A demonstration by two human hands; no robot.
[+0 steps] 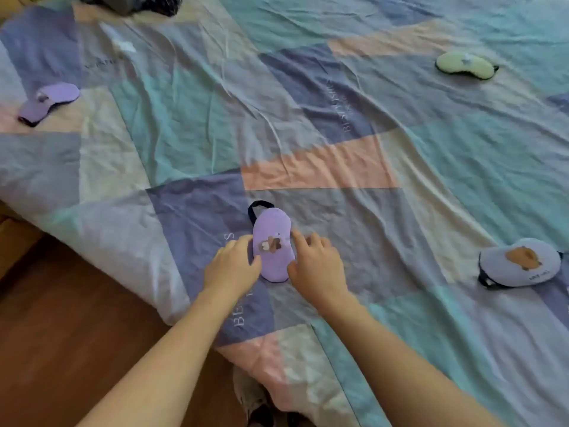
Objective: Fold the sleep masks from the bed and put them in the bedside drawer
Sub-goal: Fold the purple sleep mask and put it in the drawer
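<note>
A purple sleep mask (272, 241) with a small brown print lies lengthwise on the patchwork bedspread (338, 143), its dark strap looped at the far end. My left hand (232, 266) touches its left edge and my right hand (317, 261) touches its right edge, fingers curled against the fabric. Another purple mask (50, 101) lies at the far left. A pale green mask (466, 65) rests at the far right. A light blue mask (520, 262) with a brown animal print sits at the right, near me.
The bed's near-left edge drops to a brown wooden floor (61, 318). Dark clothing (132, 3) is heaped at the top left. A shoe (252, 399) shows at the bottom by the bed corner. No drawer is in view.
</note>
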